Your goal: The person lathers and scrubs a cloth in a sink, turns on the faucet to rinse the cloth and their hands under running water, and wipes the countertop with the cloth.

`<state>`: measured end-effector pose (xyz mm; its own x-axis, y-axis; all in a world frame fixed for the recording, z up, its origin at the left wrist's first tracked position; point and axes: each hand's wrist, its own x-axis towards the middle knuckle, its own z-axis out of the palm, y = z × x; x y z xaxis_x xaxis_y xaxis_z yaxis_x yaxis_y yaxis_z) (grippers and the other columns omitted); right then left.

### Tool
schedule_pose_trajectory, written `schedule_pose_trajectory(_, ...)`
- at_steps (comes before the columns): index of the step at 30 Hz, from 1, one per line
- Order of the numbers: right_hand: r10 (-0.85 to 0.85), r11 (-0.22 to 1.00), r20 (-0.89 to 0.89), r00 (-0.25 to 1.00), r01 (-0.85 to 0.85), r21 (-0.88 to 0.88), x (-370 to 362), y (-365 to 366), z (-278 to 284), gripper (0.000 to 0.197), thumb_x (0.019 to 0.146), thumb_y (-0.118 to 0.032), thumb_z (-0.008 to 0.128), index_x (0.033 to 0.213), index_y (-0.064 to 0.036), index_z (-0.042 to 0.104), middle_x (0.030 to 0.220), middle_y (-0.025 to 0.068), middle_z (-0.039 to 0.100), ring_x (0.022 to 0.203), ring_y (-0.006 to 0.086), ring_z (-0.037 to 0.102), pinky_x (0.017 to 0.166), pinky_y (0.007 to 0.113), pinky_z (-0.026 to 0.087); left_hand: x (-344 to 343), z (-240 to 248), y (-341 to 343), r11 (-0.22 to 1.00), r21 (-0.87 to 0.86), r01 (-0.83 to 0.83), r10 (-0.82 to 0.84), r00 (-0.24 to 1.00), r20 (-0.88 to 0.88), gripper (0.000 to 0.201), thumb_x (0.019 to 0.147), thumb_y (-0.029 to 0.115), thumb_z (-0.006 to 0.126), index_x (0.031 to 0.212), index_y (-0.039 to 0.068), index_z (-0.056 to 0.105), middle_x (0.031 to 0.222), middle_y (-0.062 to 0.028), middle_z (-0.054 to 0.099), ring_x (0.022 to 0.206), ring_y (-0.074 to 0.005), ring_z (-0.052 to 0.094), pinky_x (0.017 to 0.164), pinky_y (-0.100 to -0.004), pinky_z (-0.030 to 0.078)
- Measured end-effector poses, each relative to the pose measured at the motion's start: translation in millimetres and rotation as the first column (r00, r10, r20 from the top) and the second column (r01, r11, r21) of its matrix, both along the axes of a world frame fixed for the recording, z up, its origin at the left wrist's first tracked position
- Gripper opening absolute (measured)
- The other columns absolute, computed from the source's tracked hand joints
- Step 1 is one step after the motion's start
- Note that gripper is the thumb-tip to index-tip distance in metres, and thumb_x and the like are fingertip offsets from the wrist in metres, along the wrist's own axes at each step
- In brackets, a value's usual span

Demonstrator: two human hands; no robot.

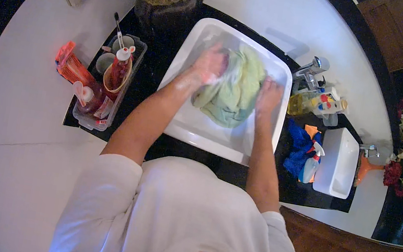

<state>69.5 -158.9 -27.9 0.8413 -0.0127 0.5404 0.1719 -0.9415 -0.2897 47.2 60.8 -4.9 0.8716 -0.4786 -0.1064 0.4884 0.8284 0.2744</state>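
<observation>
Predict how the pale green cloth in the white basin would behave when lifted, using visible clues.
The green cloth would probably be floppy, since it lies in soft, bunched folds. It may be heavy for its size, as it seems wet in the white basin. It could be slippery: apparent white suds show near the left hand.

Left forearm point(144, 114): bare; slanting forward and inward to the right;
Left wrist point(196, 76): marked with whitish patches;
Left hand point(211, 61): farther forward than the right; fingers blurred;
Right forearm point(265, 162): bare; extended almost straight forward;
Right hand point(269, 97): apart from the left; fingers pointing forward
</observation>
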Motion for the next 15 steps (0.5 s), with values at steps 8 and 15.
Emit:
schedule_pose_trajectory(8,0.427,0.869,-0.426,0.798,-0.493,-0.052,-26,-14,-35,0.042,0.077,-0.027,0.056,0.108,0.0007,0.055,0.104,0.0242,0.053,0.097,0.0362,0.049,0.088,0.042,0.038,3,-29,-6,0.999,0.036,0.004,0.0,0.995,-0.102,0.068,0.085,0.054,0.035,0.115,-0.006,0.047,0.113,-0.0183,0.054,0.105,-0.0308,0.05,0.097,-0.0441,0.034)
schedule_pose_trajectory(15,0.558,0.809,0.015,0.83,-0.548,0.21,-92,142,15,0.021,0.073,-0.02,0.055,0.069,-0.0003,0.061,0.083,0.021,0.058,0.086,0.0341,0.053,0.085,0.042,0.04,-23,-86,-30,0.954,0.118,-0.275,0.294,0.934,-0.201,0.057,0.086,0.047,0.033,0.113,-0.001,0.051,0.11,-0.0154,0.056,0.103,-0.029,0.052,0.096,-0.0452,0.034)
